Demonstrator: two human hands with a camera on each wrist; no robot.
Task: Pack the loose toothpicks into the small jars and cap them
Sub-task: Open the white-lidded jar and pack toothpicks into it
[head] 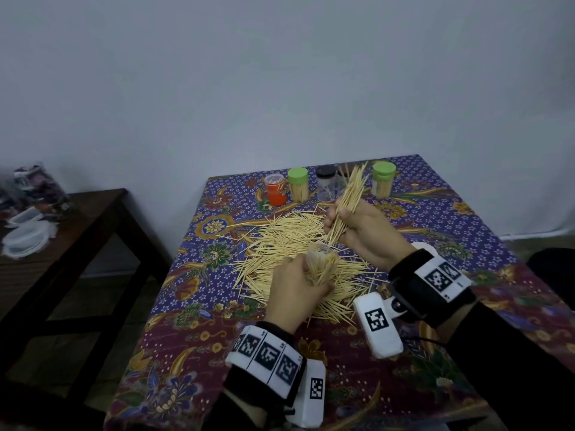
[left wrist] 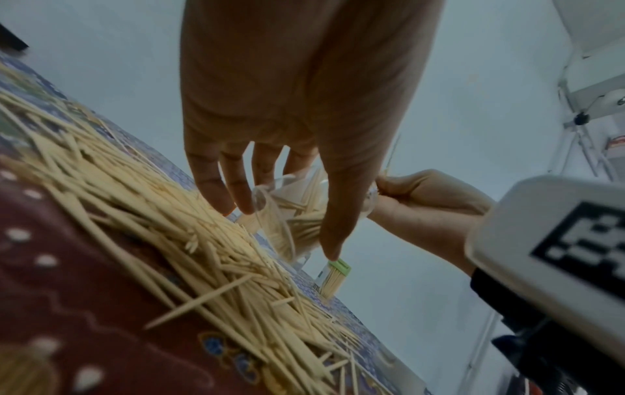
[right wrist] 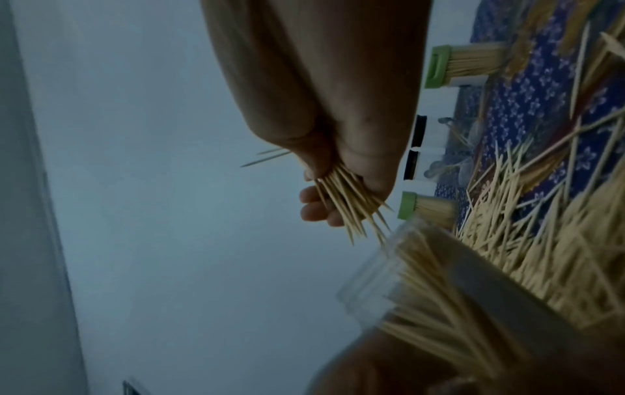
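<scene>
Feeding a bundle of toothpicks into a hand-held jar

Nearest, the left hand [head: 297, 286] curls round a clear jar [head: 322, 262] tilted over the loose toothpick pile [head: 289, 241] on the tabletop [head: 342, 384], part-filled, its mouth turned toward the right hand [head: 361, 227], which grips a bundle of toothpicks [head: 348, 197] just beyond, probably for loading. Behind the pile stand an orange jar [head: 275, 189], two full green-capped jars [head: 298, 185] and black-capped jars [head: 326, 183] with few sticks.
</scene>
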